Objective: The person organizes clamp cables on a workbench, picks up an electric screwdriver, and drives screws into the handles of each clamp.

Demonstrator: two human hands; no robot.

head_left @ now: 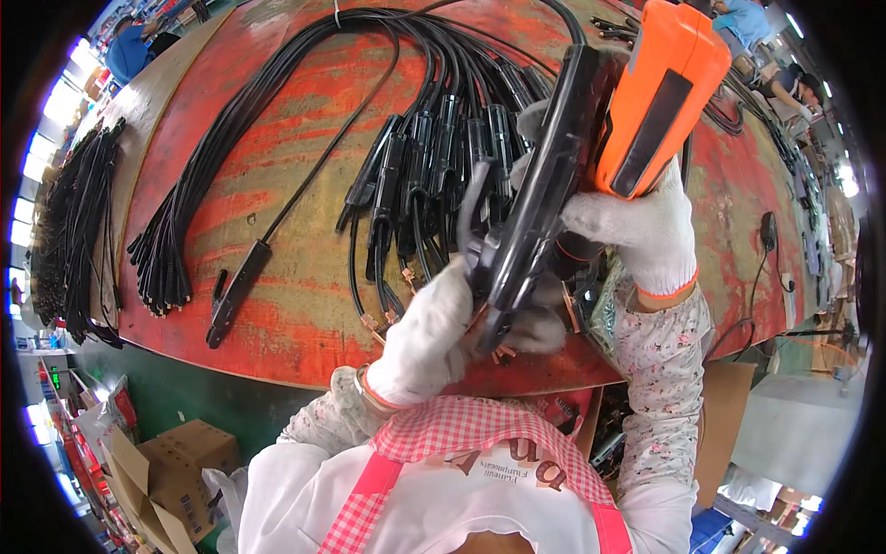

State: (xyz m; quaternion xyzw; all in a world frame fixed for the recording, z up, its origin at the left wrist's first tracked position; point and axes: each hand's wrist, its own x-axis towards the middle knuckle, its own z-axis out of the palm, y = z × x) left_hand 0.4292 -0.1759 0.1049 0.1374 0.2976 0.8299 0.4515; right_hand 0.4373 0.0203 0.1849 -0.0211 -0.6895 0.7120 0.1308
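1. Above the worn red surface point(305, 314), the gloved left hand point(426, 323) was closed on the lower end of a long black holder point(551, 175);
2. Beside it, the gloved right hand point(649, 233) was wrapped round an orange-and-black tool point(678, 69);
3. Behind them lay similar holders point(417, 152) and black cables point(208, 175).

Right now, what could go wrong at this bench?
The orange power tool in the right hand sits close to the left hand; a slip could strike that glove. The black clamp between them might snag its cable on the heaped clamps beside it.
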